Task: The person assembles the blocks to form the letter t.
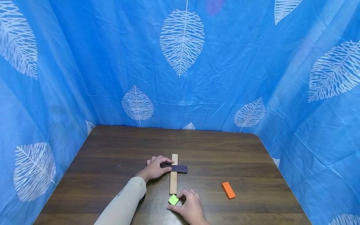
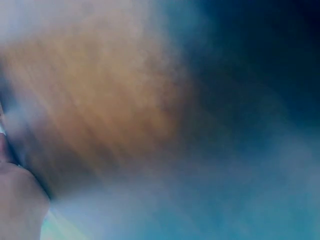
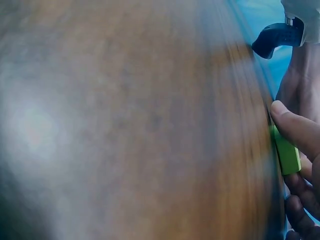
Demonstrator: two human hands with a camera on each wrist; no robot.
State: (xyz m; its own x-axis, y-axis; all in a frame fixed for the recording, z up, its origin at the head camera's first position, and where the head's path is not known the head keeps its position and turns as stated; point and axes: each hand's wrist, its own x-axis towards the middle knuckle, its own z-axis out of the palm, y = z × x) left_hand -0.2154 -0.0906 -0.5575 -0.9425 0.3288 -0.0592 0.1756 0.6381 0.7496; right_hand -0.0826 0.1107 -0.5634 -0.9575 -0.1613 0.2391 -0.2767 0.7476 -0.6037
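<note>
In the head view, pale wooden strips (image 1: 173, 183) lie in a line pointing away from me. Dark purple blocks (image 1: 181, 169) lie crosswise over this line, end to end. From the left, my left hand (image 1: 154, 168) pinches the left dark purple block between thumb and index finger. My right hand (image 1: 191, 207) holds a bright green block (image 1: 173, 199) between thumb and fingers, just off the near end of the pale line. The right wrist view shows the same green block (image 3: 287, 155) beside the thumb. In the left wrist view only part of the hand (image 2: 20, 200) shows, against blur.
An orange block (image 1: 228, 190) lies alone on the brown wooden table (image 1: 126, 140), to the right of my right hand. Blue curtains (image 1: 182, 103) with white leaf prints hang around the table's back and sides.
</note>
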